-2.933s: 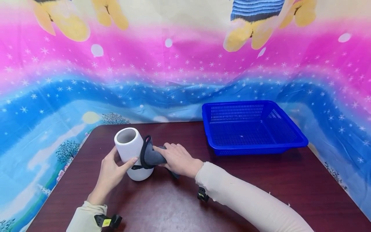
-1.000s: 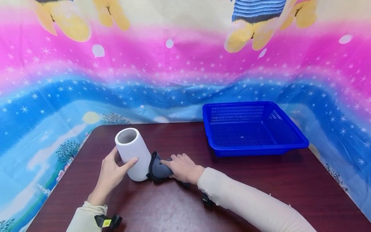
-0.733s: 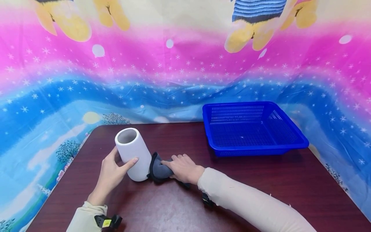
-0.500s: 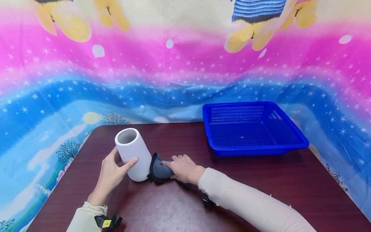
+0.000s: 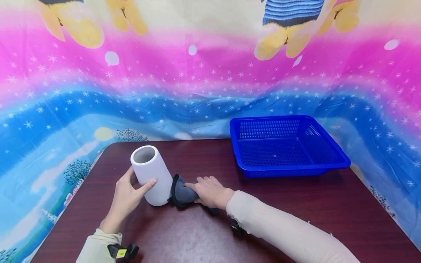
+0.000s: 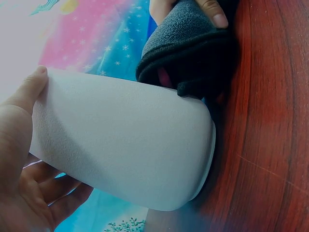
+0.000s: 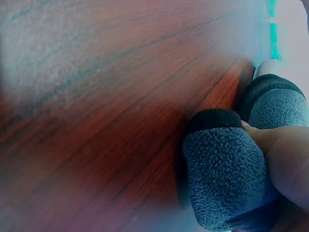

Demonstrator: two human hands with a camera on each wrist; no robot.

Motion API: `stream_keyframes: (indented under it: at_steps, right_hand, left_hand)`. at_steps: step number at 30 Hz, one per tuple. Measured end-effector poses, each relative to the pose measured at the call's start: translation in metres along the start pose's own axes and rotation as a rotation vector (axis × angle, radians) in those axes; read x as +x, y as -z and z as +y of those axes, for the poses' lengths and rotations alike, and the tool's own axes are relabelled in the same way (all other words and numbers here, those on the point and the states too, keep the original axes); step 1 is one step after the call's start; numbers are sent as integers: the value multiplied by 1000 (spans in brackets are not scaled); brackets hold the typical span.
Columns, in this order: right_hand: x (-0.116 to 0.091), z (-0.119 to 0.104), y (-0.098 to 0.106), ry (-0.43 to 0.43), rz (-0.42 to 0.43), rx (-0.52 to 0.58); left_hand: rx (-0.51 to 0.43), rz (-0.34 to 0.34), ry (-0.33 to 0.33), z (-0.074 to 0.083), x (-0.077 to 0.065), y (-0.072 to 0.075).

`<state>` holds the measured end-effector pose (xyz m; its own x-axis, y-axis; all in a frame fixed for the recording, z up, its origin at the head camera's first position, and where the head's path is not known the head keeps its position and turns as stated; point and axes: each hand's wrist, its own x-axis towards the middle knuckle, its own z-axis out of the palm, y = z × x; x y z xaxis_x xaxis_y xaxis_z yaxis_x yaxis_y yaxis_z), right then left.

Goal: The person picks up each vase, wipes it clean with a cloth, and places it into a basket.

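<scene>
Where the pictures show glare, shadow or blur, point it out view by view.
Head view: pale sheen on the near part of the table; left wrist view: upper left corner washed out, shadow on part of the white container; right wrist view: lower left hazy and blurred, while the gray cloth shows its pile clearly.

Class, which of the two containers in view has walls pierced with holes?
The blue basket: rows of small openings cover its walls. The white vase, gripped by the left hand, shows a plain, unpierced side.

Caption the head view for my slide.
Left hand holds white container; right hand grips gray cloth near its base; blue basket beyond.
</scene>
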<state>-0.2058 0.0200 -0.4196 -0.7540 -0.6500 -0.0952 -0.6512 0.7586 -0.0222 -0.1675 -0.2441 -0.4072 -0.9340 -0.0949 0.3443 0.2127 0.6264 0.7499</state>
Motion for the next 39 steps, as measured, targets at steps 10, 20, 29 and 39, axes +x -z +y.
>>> stream_keyframes:
  at_steps: [10,20,29,39]
  right_hand:
    - [-3,4,-2,-4,-13,56]
    - [-7,9,-2,-8,-29,77]
    - [-10,14,0,16,-9,102]
    - [-12,19,7,17,16,125]
  left_hand:
    - [8,2,1,2,-1,0]
    - [-4,2,6,6,-2,1]
    - [14,1,2,2,-2,0]
    - [16,10,-9,0,0,-1]
